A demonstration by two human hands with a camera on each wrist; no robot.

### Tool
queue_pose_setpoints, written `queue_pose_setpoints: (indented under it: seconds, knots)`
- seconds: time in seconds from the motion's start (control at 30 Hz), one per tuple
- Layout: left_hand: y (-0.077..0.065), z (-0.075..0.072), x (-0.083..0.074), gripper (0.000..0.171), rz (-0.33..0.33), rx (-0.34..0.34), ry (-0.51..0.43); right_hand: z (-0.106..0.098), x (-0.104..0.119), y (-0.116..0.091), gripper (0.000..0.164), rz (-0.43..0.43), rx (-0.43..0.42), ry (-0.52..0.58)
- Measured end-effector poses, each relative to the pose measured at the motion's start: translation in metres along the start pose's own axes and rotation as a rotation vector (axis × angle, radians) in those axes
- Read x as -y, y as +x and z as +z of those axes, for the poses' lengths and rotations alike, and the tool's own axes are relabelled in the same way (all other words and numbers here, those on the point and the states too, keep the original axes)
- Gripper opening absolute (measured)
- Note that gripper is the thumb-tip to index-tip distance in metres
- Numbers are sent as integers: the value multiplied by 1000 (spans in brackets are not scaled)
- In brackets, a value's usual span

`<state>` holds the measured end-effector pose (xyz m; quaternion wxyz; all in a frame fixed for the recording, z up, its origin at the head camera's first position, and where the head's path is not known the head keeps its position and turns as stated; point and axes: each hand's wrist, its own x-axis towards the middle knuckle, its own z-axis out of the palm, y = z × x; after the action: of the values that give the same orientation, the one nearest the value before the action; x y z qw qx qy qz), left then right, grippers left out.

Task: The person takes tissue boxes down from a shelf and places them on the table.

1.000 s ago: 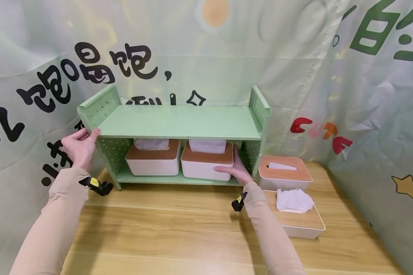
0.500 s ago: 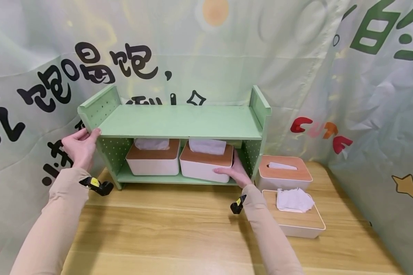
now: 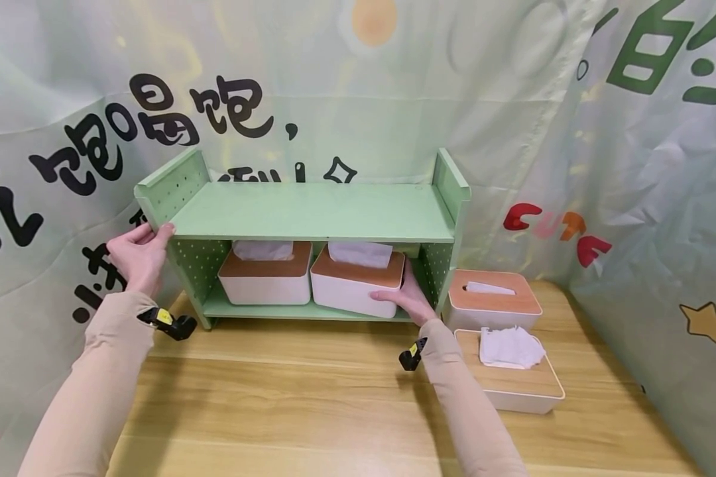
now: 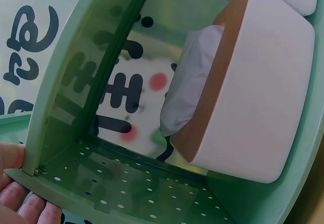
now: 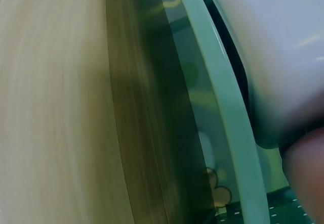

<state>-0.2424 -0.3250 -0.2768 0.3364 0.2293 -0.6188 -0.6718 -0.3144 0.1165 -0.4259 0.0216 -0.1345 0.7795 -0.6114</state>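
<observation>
A light-green two-tier shelf (image 3: 316, 211) stands on the table. On its lower tier are two white tissue boxes with brown wooden lids and tissues showing on top. My right hand (image 3: 415, 297) holds the right tissue box (image 3: 349, 291) at its right end, thumb across the front and fingers along the side. That box sits at an angle, its right end jutting toward me. Beside it, the left tissue box (image 3: 265, 289) stands nearly square to the shelf front. My left hand (image 3: 137, 260) pinches the front edge of the shelf's left panel (image 4: 136, 183), thumb and fingers on either side.
Right of the shelf, a tissue box with a slotted lid (image 3: 489, 318) stands on the wooden table (image 3: 286, 411). In front of it is another tissue box (image 3: 522, 397) with a crumpled tissue on top. A printed cloth (image 3: 358, 86) hangs behind and at both sides.
The right tissue box has shifted slightly left, and its right front corner has swung forward, with my right hand moving along. My left hand has stayed on the shelf panel.
</observation>
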Motion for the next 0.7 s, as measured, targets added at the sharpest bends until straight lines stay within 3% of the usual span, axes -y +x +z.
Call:
queue_pose_setpoints:
  seconds: [0.27, 0.7]
  knots:
    - [1, 0, 1, 43, 7, -2, 9, 2, 2, 0, 127, 22, -21, 122]
    - [1, 0, 0, 43, -3, 14, 4, 2, 1, -5, 127, -5, -32, 185]
